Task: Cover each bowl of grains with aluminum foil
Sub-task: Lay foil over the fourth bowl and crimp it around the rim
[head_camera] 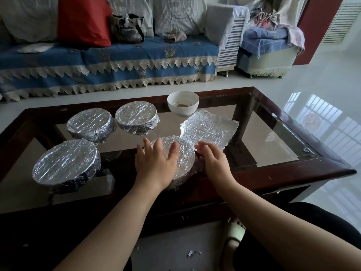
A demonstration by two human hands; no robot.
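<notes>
Table: glass top, dark frame | floor: glossy, probably tile | sofa behind

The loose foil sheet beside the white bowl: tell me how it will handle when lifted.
The loose foil sheet looks thin and crinkled, so it will probably flop and crease. Its left edge is already ragged, so it may tear. Lying flat on smooth glass, it likely slides easily.

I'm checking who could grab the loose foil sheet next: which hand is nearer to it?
Right. The right hand rests beside the foil-covered bowl, right at the loose foil sheet's near edge. The left hand lies flat on the bowl's top, farther from the sheet.
</notes>
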